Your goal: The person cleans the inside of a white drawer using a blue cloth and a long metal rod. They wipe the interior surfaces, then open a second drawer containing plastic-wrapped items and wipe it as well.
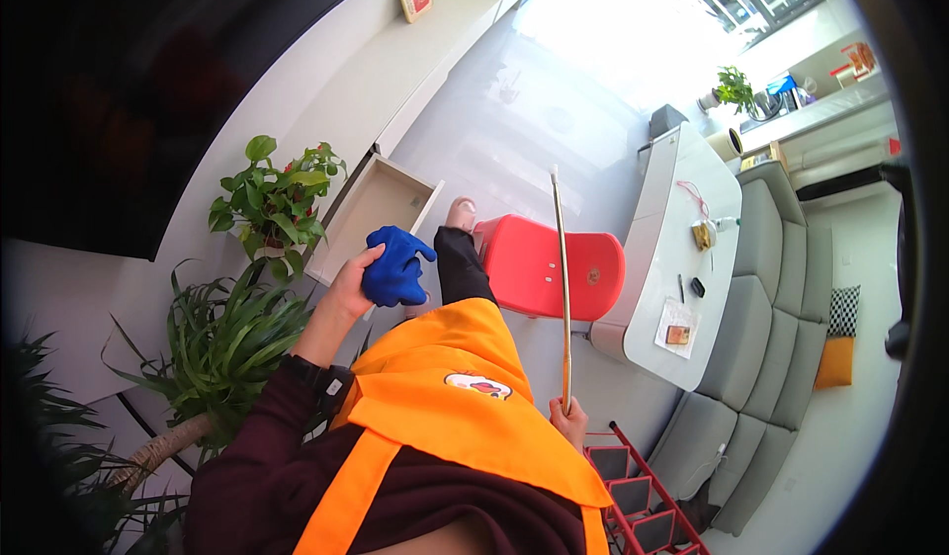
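My left hand [354,281] grips a crumpled blue cloth [395,266], held over the near corner of an open, pale drawer [382,199]. My right hand [569,423] is closed around the lower end of a long, thin metal pole [563,288]. From that hand the pole reaches away past a red plastic stool [519,266], crossing over it in view, and ends in a white tip. I wear an orange apron [460,362]. The drawer sits in a long white cabinet [334,103].
Left of me stand a potted leafy plant [278,199] and a spiky-leaved plant [215,355]. A white table [686,258] with small items is to the right, before a grey sofa [749,318]. A red metal rack [652,496] stands close by my right side.
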